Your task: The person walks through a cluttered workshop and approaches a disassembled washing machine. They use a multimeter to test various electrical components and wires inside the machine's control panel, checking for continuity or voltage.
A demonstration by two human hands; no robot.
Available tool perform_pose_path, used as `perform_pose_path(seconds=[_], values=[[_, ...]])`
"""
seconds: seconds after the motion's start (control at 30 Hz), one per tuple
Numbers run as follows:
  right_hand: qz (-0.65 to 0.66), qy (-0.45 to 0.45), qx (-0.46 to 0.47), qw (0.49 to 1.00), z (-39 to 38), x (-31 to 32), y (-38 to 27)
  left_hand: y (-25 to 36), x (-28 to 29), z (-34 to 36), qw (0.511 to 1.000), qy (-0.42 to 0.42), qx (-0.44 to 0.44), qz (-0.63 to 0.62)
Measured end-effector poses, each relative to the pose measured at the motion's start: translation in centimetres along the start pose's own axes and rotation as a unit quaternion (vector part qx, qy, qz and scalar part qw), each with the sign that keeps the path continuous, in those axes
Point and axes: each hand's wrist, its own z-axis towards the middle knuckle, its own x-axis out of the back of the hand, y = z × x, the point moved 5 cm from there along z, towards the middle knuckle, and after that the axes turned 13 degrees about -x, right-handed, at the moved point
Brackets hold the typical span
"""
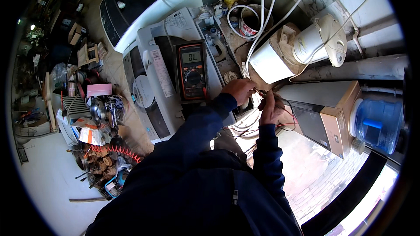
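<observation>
In the head view, the left hand [239, 91] and right hand [270, 107] meet over thin red and black probe wires [267, 126], fingers pinching their tips together, apparently for contact; the orange-cased black digital multimeter [191, 71] lies propped just beside, display facing up, on a white appliance casing [153, 91]

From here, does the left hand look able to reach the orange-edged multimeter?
Probably yes: the left hand is just right of the orange-edged multimeter, nothing between them, though it holds thin wires.
</observation>
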Motion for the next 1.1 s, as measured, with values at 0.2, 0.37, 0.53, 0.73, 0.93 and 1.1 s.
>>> perform_pose_path(seconds=[0.2,0.37,0.53,0.73,0.93,1.1], values=[[-0.077,0.025,0.053,0.995,-3.3,0.8,-0.4,0.2,-0.4,0.3,0.997,-0.06,-0.014,0.044],[-0.073,0.037,0.133,0.988,-3.8,1.2,-3.2,0.3,-0.1,0.3,1.0,0.012,-0.015,0.018],[-0.036,0.031,0.041,0.998,-4.1,4.5,-2.8,0.5,2.5,0.1,0.989,0.144,-0.004,-0.039],[0.019,-0.026,0.015,0.999,-5.6,7.2,1.8,0.9,11.9,-4.4,0.655,0.226,0.164,-0.702],[-0.016,-0.104,-0.009,0.994,-6.4,5.5,3.6,5.3,11.5,-13.3,0.614,0.179,0.253,-0.726],[-0.06,-0.122,-0.052,0.989,-6.3,3.4,3.4,7.2,4.4,-21.8,0.548,0.079,0.348,-0.757]])
